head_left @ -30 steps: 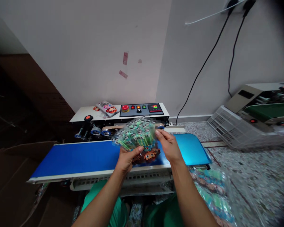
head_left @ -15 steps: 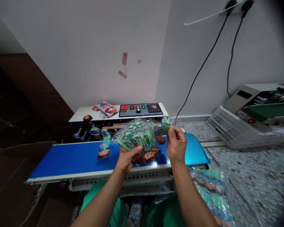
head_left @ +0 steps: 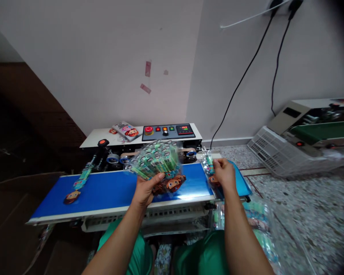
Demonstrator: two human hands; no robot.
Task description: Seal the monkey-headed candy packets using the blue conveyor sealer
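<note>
My left hand (head_left: 147,188) is closed around a fanned bundle of clear plastic packets (head_left: 160,160) with green strips, blue lower parts and brown cartoon heads. It holds them over the middle of the blue conveyor belt (head_left: 109,191). At the belt's right end, my right hand (head_left: 225,173) pinches a single packet (head_left: 209,166) of the same kind, upright, with its cartoon head toward me. Another packet (head_left: 79,183) lies on the belt at the left, its top by the rollers of the band sealer (head_left: 114,157). The fingertips behind the bundle are hidden.
The sealer's control panel (head_left: 168,132) has a red button and lit digits. A printed pouch (head_left: 127,130) lies on its top. Filled bags (head_left: 260,221) lie on the floor at right, near a white crate (head_left: 271,156) and a second machine (head_left: 323,118). Cardboard (head_left: 14,206) stands at left.
My right hand has moved right and down, bringing its packet to the belt's right end. The lone packet on the belt has travelled left. My left hand still holds the bundle.
</note>
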